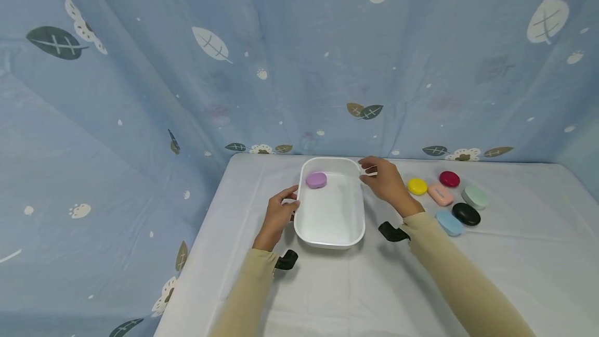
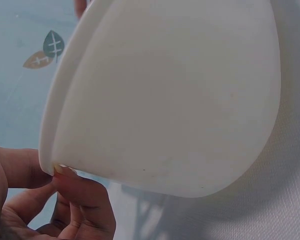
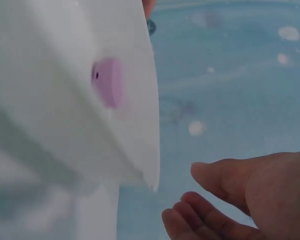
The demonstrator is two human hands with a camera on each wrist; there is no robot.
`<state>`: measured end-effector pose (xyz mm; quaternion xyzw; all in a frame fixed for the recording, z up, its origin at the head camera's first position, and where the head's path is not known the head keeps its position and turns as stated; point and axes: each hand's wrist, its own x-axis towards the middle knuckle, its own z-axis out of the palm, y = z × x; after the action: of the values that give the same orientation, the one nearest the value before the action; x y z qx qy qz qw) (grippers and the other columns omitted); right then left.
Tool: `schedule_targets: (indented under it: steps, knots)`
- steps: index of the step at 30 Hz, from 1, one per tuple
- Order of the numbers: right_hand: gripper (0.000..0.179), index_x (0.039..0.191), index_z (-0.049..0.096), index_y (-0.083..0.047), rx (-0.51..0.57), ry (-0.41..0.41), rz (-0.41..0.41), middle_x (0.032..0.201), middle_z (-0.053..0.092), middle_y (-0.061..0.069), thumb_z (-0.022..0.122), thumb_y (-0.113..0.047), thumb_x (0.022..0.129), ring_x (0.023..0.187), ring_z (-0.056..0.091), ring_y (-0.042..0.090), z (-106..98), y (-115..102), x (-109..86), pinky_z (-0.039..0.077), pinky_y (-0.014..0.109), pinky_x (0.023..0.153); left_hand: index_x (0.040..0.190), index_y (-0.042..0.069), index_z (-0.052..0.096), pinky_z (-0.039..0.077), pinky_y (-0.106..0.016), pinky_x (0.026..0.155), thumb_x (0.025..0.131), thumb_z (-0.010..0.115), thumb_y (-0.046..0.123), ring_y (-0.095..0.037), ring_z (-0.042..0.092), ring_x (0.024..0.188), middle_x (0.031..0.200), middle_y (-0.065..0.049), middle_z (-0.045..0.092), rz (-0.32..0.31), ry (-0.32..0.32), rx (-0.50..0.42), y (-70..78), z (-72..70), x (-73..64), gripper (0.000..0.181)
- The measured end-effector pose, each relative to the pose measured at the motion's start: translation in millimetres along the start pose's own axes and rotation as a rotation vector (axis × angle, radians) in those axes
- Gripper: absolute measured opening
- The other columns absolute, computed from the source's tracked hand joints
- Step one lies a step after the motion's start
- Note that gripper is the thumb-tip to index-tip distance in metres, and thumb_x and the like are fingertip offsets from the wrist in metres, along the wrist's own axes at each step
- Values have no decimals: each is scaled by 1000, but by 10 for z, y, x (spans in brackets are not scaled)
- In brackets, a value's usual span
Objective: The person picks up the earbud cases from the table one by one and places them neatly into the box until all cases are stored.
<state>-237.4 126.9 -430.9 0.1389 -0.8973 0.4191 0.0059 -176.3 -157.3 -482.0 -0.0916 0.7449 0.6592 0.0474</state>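
Note:
A white rectangular basin with rounded corners is in front of the person. Inside it, near the far left corner, lies a purple oval bar of soap, also seen in the right wrist view. The left hand pinches the basin's left rim between thumb and fingers, as the left wrist view shows at the basin's edge. By the far right corner is the right hand; its thumb and fingers are spread apart and hold nothing. In the right wrist view a gap separates this hand from the rim.
Right of the basin lie several soap bars on the white-covered table: yellow, red, pink, pale green, black and light blue. A blue patterned curtain hangs behind the table.

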Motion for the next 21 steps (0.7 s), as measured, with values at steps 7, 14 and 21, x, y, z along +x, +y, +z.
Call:
schedule_targets:
  steps: [7, 14, 21]
  knots:
    - [41, 138, 61, 9, -21, 67, 31, 132, 63, 32, 70, 4, 98, 120, 64, 49, -231, 295, -330, 55, 58, 101, 150, 8, 61, 54, -31, 67, 104, 61, 1, -25, 62, 89, 125, -16, 57, -10, 4, -4, -3, -2, 9, 47]
    - [43, 137, 61, 10, -70, 120, 109, 133, 62, 33, 72, 4, 96, 121, 62, 49, -387, 573, -653, 54, 59, 101, 150, 9, 60, 54, -32, 68, 104, 61, 2, -25, 62, 88, 124, -14, 56, -12, 6, 0, 11, 5, -8, 46]
    - [45, 137, 59, 13, -134, 158, 155, 132, 60, 35, 72, 4, 95, 118, 60, 52, -533, 823, -953, 53, 63, 99, 149, 9, 62, 55, -32, 69, 104, 61, 2, -26, 63, 89, 125, -14, 57, -20, 11, 2, 22, 16, -11, 46]
